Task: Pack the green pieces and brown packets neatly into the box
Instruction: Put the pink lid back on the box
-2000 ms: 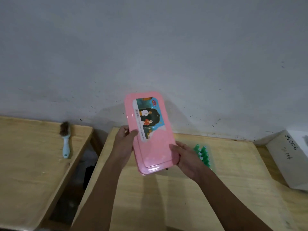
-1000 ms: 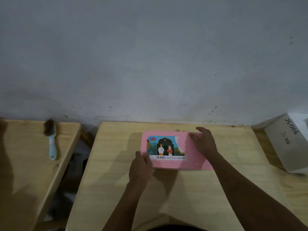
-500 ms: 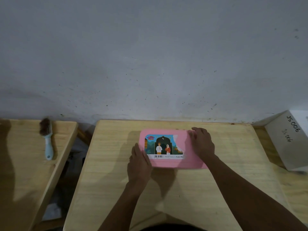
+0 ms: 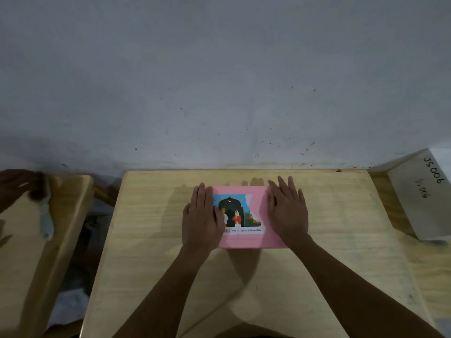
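Speckled grey wall (image 4: pixel 219 81), pale wooden table (image 4: pixel 341 252) against it, second wooden table (image 4: pixel 22 264) at left, dim light.

Simple workroom; plain wooden tables (image 4: pixel 341 252); scuffed grey wall (image 4: pixel 219 81); hand-labelled white carton (image 4: pixel 419 203); brush (image 4: pixel 46 213)

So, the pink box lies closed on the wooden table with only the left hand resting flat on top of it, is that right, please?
Not quite: both hands rest flat on top. The head view shows the left hand and the right hand side by side on the closed pink box, which lies on the wooden table.
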Demonstrator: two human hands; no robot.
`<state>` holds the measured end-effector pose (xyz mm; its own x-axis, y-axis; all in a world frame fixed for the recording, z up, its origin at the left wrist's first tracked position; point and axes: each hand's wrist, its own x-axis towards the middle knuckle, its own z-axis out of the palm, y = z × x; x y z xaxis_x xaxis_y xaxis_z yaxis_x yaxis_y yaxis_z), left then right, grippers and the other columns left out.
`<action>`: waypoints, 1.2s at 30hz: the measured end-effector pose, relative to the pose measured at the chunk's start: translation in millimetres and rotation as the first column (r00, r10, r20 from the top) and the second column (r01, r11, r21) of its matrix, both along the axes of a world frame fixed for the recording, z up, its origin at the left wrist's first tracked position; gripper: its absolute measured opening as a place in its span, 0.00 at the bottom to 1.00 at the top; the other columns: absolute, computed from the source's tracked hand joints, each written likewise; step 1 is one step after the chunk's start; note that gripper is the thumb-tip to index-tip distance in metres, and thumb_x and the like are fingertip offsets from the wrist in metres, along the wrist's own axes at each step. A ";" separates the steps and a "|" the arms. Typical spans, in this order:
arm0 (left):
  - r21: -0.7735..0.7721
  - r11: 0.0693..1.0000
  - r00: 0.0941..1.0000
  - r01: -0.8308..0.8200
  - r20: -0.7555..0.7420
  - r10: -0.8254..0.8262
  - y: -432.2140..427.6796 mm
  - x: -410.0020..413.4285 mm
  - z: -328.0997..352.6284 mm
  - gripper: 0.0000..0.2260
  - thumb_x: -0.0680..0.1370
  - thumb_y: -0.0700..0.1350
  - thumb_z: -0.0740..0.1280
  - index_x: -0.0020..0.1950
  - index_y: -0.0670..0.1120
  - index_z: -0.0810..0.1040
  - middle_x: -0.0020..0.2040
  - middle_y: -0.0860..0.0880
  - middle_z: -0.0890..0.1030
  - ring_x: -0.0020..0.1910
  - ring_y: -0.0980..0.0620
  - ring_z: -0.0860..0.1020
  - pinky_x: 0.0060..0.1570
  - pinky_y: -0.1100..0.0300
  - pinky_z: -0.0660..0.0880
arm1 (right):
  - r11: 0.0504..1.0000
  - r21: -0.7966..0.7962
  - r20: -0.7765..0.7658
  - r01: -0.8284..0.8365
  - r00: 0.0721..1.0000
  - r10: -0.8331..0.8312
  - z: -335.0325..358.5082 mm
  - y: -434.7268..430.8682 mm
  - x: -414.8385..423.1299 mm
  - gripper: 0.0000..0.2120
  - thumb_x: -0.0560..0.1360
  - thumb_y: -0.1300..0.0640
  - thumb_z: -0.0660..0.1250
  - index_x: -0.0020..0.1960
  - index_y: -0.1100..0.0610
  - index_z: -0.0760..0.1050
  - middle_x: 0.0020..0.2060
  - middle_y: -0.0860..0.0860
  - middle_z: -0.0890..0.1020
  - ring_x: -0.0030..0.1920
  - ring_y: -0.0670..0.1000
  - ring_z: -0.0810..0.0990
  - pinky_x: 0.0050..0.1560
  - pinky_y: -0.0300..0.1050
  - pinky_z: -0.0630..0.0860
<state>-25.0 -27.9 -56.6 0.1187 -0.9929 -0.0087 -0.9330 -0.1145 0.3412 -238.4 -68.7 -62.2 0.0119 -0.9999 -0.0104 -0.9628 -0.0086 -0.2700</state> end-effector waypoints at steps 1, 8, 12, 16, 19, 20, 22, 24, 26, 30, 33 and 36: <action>-0.012 1.000 1.000 -0.002 -0.009 0.002 0.4 0.5 -0.6 0.25 0.78 0.50 0.52 0.74 0.44 0.62 0.76 0.45 0.62 0.77 0.48 0.58 0.66 0.47 0.70 | 1.000 -0.014 -0.001 0.003 1.000 -0.003 -1.7 0.4 0.4 0.26 0.81 0.46 0.43 0.74 0.51 0.65 0.76 0.52 0.64 0.78 0.55 0.52 0.76 0.57 0.51; 0.034 0.998 0.997 0.046 0.055 -0.048 -2.0 0.4 -3.7 0.26 0.79 0.56 0.52 0.76 0.51 0.56 0.78 0.45 0.57 0.78 0.46 0.54 0.66 0.47 0.67 | 1.000 -0.025 -0.023 0.003 1.000 -0.003 -9.0 -2.5 0.4 0.24 0.82 0.46 0.46 0.74 0.52 0.65 0.76 0.53 0.63 0.78 0.55 0.52 0.75 0.57 0.52; 0.024 0.998 0.996 0.052 0.067 -0.053 -2.0 1.8 -5.1 0.26 0.78 0.56 0.52 0.76 0.50 0.58 0.78 0.44 0.57 0.77 0.44 0.55 0.62 0.46 0.71 | 1.000 0.000 -0.003 -0.029 1.000 0.029 -6.3 -3.4 -3.8 0.27 0.81 0.44 0.42 0.75 0.52 0.63 0.76 0.53 0.61 0.78 0.55 0.51 0.75 0.56 0.49; -0.002 0.998 0.998 0.055 0.030 -0.055 -0.7 4.3 -7.3 0.25 0.78 0.56 0.55 0.74 0.51 0.61 0.78 0.45 0.58 0.77 0.46 0.56 0.61 0.46 0.71 | 0.995 0.067 0.079 -0.074 0.995 0.069 -0.7 -3.9 -8.8 0.29 0.80 0.43 0.42 0.77 0.53 0.59 0.78 0.53 0.58 0.79 0.54 0.47 0.76 0.55 0.47; -0.078 0.996 0.986 -0.042 -0.163 0.028 1.4 6.2 -2.2 0.24 0.77 0.53 0.59 0.72 0.48 0.65 0.76 0.46 0.61 0.74 0.46 0.63 0.61 0.47 0.72 | 0.996 0.085 0.243 0.004 0.970 -0.025 4.4 0.0 -14.1 0.25 0.82 0.47 0.50 0.76 0.55 0.61 0.78 0.53 0.58 0.78 0.53 0.51 0.74 0.54 0.56; -0.092 0.988 0.963 -0.127 -0.248 0.101 3.0 6.8 0.6 0.23 0.78 0.52 0.59 0.72 0.47 0.65 0.76 0.45 0.62 0.72 0.45 0.66 0.60 0.47 0.73 | 0.991 0.098 0.317 0.090 0.941 -0.117 3.8 5.5 -17.4 0.23 0.82 0.48 0.53 0.75 0.55 0.63 0.76 0.54 0.61 0.77 0.54 0.57 0.71 0.55 0.63; -0.019 0.945 0.855 -0.327 -0.431 0.287 10.9 10.3 2.7 0.20 0.80 0.52 0.59 0.70 0.45 0.67 0.72 0.44 0.68 0.68 0.43 0.70 0.57 0.49 0.74 | 0.948 0.162 0.506 0.275 0.801 -0.319 1.0 24.3 -24.0 0.21 0.81 0.48 0.58 0.71 0.56 0.65 0.69 0.57 0.71 0.69 0.58 0.70 0.60 0.56 0.73; 0.139 0.893 0.712 -0.428 -0.557 0.428 22.9 14.6 2.0 0.18 0.79 0.55 0.58 0.60 0.44 0.75 0.58 0.42 0.79 0.58 0.41 0.77 0.50 0.53 0.74 | 0.902 0.257 0.687 0.348 0.590 -0.424 0.3 48.1 -28.3 0.24 0.79 0.47 0.63 0.71 0.57 0.67 0.64 0.55 0.76 0.63 0.57 0.76 0.60 0.55 0.75; 0.233 0.882 0.672 -0.411 -0.577 0.465 33.0 19.0 0.2 0.19 0.78 0.58 0.57 0.50 0.46 0.79 0.47 0.43 0.82 0.49 0.41 0.80 0.46 0.52 0.75 | 0.901 0.307 0.769 0.306 0.478 -0.425 1.8 61.8 -31.6 0.18 0.78 0.46 0.64 0.65 0.54 0.73 0.56 0.50 0.81 0.56 0.52 0.80 0.55 0.52 0.77; 0.348 0.860 0.584 -0.373 -0.632 0.509 27.4 19.0 10.4 0.14 0.79 0.54 0.59 0.49 0.47 0.79 0.45 0.43 0.81 0.41 0.44 0.81 0.35 0.48 0.82 | 0.905 0.312 0.813 0.291 0.411 -0.412 8.5 58.1 -31.9 0.09 0.80 0.51 0.62 0.53 0.54 0.79 0.46 0.50 0.82 0.46 0.50 0.79 0.45 0.46 0.75; 0.368 0.855 0.546 -0.364 -0.660 0.516 14.7 12.4 21.4 0.13 0.80 0.52 0.59 0.52 0.45 0.79 0.47 0.44 0.80 0.41 0.46 0.81 0.32 0.51 0.82 | 0.890 0.326 0.829 0.319 0.356 -0.431 10.3 45.6 -33.8 0.08 0.79 0.53 0.63 0.47 0.54 0.78 0.45 0.54 0.81 0.44 0.51 0.77 0.45 0.49 0.75; 0.361 0.867 0.538 -0.344 -0.681 0.496 -5.4 4.5 26.6 0.13 0.80 0.51 0.59 0.54 0.44 0.78 0.47 0.44 0.81 0.40 0.47 0.81 0.34 0.51 0.82 | 0.870 0.354 0.831 0.342 0.312 -0.461 16.8 26.9 -40.6 0.05 0.79 0.53 0.63 0.48 0.49 0.78 0.48 0.52 0.81 0.48 0.52 0.78 0.50 0.53 0.77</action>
